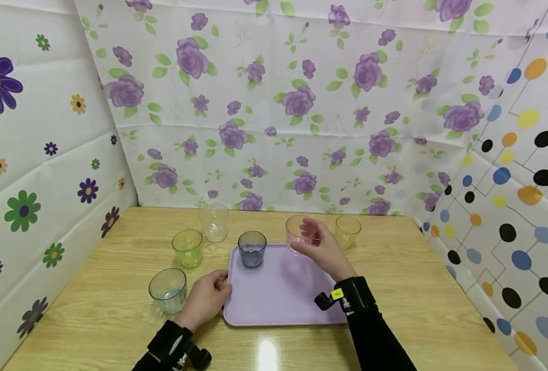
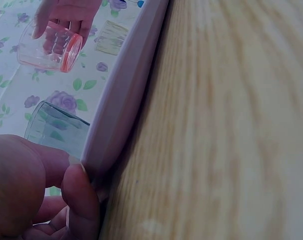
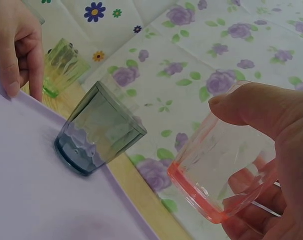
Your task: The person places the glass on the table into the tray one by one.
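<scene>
My right hand (image 1: pixel 322 250) holds a clear pink glass (image 1: pixel 298 234) between thumb and fingers, upright over the back of a lilac tray (image 1: pixel 278 304). In the right wrist view the pink glass (image 3: pixel 201 187) shows its thick, deeper-coloured base, raised off the tray. At the tray's left edge my left hand (image 1: pixel 209 296) pinches the rim, thumb and finger (image 2: pixel 80 195) closed on it. A smoky grey-blue glass (image 1: pixel 252 250) stands on the tray's back left corner.
Left of the tray stand a pale blue glass (image 1: pixel 168 293), a green glass (image 1: pixel 188 250) and, farther back, a colourless glass (image 1: pixel 214 224). Behind the tray on the right is a yellow glass (image 1: pixel 348 232). Patterned cloth walls (image 1: pixel 264 103) enclose the wooden table (image 1: pixel 102 288).
</scene>
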`<state>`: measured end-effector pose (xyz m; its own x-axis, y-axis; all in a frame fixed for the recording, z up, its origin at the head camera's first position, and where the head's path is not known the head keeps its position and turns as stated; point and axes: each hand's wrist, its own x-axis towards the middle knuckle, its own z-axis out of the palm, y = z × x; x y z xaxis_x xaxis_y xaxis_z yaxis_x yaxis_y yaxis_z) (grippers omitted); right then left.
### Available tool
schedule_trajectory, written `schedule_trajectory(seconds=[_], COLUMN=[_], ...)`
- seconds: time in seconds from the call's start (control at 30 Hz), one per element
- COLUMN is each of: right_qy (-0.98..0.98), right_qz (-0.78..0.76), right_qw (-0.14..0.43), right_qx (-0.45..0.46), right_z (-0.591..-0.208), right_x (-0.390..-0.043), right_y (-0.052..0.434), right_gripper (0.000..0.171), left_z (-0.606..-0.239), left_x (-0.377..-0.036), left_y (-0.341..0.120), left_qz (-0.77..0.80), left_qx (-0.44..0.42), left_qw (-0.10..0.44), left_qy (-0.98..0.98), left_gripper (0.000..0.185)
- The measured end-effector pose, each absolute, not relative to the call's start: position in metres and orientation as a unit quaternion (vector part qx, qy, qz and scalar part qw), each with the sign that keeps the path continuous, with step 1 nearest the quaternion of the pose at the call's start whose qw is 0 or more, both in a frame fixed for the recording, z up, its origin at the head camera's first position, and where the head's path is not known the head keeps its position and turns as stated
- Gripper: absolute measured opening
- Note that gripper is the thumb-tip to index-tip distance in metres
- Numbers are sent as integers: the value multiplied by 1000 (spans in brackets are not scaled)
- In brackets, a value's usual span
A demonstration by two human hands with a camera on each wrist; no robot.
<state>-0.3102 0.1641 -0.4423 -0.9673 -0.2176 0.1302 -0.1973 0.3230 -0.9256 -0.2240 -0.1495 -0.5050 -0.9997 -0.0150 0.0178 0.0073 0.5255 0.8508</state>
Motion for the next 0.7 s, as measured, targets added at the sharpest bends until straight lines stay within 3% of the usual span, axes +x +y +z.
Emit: schedule_trajectory(seconds=[0.7], right_qy=[802], right_qz=[-586], right_qw=[19], right_qx=[-114], right_z=[-456], right_x=[-322], right_y=[152], right_gripper=[83], left_z=[-504], left_x=[-224], left_y=[-149], left_qz=[-477], left_qx=[4], left_qw=[9], left_qy=[-879], left_gripper=[45])
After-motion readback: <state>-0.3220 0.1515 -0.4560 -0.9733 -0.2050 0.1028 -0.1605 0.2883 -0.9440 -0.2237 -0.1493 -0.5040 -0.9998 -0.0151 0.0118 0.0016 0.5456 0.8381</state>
